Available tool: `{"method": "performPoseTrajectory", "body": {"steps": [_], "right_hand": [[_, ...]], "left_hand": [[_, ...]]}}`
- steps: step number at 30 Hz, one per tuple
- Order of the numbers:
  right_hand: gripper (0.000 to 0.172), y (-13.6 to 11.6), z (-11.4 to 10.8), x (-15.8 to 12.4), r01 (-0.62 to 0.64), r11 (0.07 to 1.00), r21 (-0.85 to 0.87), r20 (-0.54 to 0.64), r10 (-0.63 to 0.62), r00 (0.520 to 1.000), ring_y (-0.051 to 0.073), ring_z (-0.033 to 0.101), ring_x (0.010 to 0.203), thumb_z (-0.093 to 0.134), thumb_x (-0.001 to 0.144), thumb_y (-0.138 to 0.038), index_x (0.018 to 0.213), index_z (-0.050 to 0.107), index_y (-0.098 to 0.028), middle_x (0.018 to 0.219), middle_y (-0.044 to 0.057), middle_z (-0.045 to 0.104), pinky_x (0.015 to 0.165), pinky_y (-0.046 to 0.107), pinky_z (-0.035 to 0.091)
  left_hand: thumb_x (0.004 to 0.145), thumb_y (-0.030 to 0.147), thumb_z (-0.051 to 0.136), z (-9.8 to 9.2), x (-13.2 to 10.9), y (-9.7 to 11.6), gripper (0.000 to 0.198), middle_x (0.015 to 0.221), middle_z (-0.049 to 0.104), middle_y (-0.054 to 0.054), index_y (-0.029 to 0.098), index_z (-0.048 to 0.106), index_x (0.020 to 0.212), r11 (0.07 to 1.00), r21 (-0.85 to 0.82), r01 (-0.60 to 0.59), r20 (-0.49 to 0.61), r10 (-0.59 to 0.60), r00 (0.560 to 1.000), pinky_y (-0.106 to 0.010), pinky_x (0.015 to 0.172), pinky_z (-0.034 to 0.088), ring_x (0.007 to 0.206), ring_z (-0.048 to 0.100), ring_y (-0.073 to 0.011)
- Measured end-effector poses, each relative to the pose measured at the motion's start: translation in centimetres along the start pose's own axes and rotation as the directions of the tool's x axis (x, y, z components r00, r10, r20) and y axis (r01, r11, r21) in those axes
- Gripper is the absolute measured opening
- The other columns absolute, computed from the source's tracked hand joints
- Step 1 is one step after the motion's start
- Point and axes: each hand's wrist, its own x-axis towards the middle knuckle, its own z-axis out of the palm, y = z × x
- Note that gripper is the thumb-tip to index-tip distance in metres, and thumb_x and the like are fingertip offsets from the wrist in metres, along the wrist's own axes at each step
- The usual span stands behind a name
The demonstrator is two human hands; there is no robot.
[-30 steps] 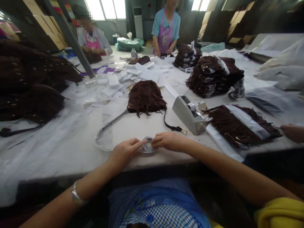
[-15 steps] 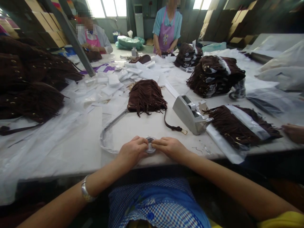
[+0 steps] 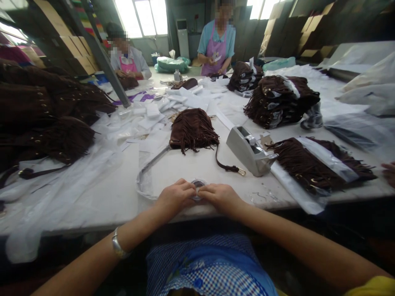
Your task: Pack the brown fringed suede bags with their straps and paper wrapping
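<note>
My left hand [image 3: 177,194] and my right hand [image 3: 221,197] meet at the table's front edge, both with fingers closed on a small coil at the end of a bag strap [image 3: 142,174]. The strap is covered in clear or whitish wrapping and curves left and back to a dark brown fringed handbag [image 3: 194,130]. That bag lies on the table in front of my hands. From its right side runs a short bare brown strap end with a gold-coloured clasp [image 3: 241,172]. My fingers partly hide the coil.
A grey tape dispenser [image 3: 247,150] stands right of the bag. Wrapped fringed bags [image 3: 321,162] lie farther right, with a stack [image 3: 280,100] behind. Unwrapped bags [image 3: 46,111] pile up at left beside a slanted metal post [image 3: 106,61]. Two people work across the table; another hand [image 3: 389,172] shows at right.
My hands stay at the coil, with only slight finger movement. The view has shifted a little. The person across at centre has raised a hand holding something pale.
</note>
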Motion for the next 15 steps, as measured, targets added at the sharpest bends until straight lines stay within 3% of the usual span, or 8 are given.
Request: {"method": "performPoseTrajectory", "body": {"steps": [4,7,11,15], "right_hand": [[0.023,2.6,-1.2,1.7,0.213,0.976,0.049,0.049,-0.215,0.975,0.014,0.068,0.089,0.056,0.095,-0.013,0.108,0.072,-0.021,0.11,0.002,0.074,0.079,0.024,0.051],[0.025,4.2,-2.6,2.8,0.288,0.955,0.063,0.152,-0.295,0.943,0.013,0.068,0.085,0.056,0.094,-0.012,0.107,0.073,-0.024,0.112,-0.001,0.074,0.073,0.022,0.05],[0.031,3.4,-3.3,2.5,0.192,0.981,0.015,0.174,-0.192,0.966,0.015,0.069,0.088,0.064,0.09,-0.02,0.121,0.068,-0.027,0.121,0.001,0.071,0.073,0.025,0.049],[0.027,1.3,-2.2,1.3,0.07,0.997,0.041,0.181,-0.077,0.98,0.016,0.069,0.085,0.062,0.092,-0.025,0.118,0.069,-0.025,0.109,0.002,0.074,0.071,0.023,0.047]], "left_hand": [[0.091,0.018,0.064,-1.8,0.7,-1.8,0.034,0.112,0.068,-0.001,0.025,0.058,0.123,0.967,0.049,-0.251,0.124,0.244,0.962,-0.028,0.088,0.049,0.104,0.057,-0.0179],[0.091,0.015,0.061,-2.2,1.2,-2.5,0.035,0.099,0.07,-0.002,0.026,0.058,0.124,0.956,0.088,-0.282,0.143,0.268,0.953,-0.028,0.082,0.048,0.098,0.06,-0.0182],[0.091,0.023,0.063,-0.6,1.0,-1.1,0.019,0.087,0.067,-0.003,0.021,0.062,0.109,0.998,0.037,-0.049,0.042,0.047,0.998,-0.026,0.07,0.049,0.082,0.063,-0.0174],[0.085,0.032,0.07,1.0,0.0,1.4,0.018,0.08,0.067,0.0,0.02,0.059,0.092,0.984,-0.081,0.157,-0.028,-0.16,0.987,-0.027,0.066,0.049,0.078,0.063,-0.0188]]}}
